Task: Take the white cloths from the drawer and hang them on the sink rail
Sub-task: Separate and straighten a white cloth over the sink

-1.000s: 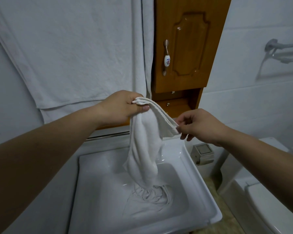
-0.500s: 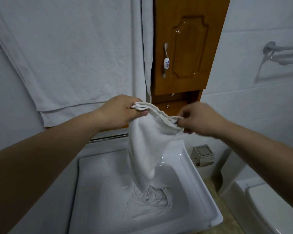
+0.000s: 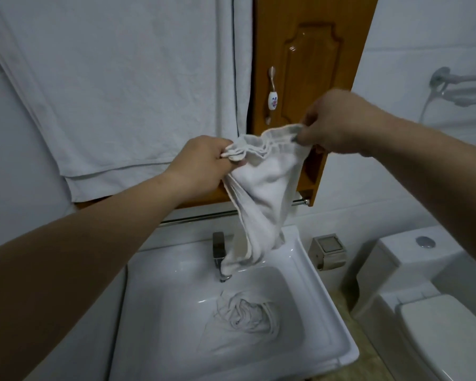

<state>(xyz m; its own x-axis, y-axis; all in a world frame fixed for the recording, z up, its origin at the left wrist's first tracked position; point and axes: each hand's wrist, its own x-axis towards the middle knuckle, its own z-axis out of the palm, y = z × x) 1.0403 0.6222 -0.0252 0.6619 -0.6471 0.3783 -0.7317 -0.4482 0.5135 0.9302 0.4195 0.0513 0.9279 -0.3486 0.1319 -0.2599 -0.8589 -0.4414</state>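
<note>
The left hand [image 3: 201, 163] pinched one bunched corner of a white cloth [image 3: 261, 199], thumb and curled fingers closed on the hem. The right hand [image 3: 338, 125], held higher and to the right, pinched the other end of the same top hem between thumb and fingers, so that the edge ran slack and gathered between the two hands. The cloth hung down from them in folds, its lower end dangling just above the back of the white sink [image 3: 333, 312] and beside the chrome faucet [image 3: 219, 254]; whether it touched the faucet could not be told. A second white cloth [image 3: 248, 314] lay crumpled in the bottom of the basin. Behind the held cloth a chrome rail [image 3: 198, 218] ran along the wall under a wooden cabinet [image 3: 311, 50], whose door had a handle [image 3: 271, 94]. A large white towel [image 3: 116, 86] hung on the wall to the left. To the right stood a toilet [image 3: 423, 312], with a wall-mounted towel bar [image 3: 465, 86] above it.
</note>
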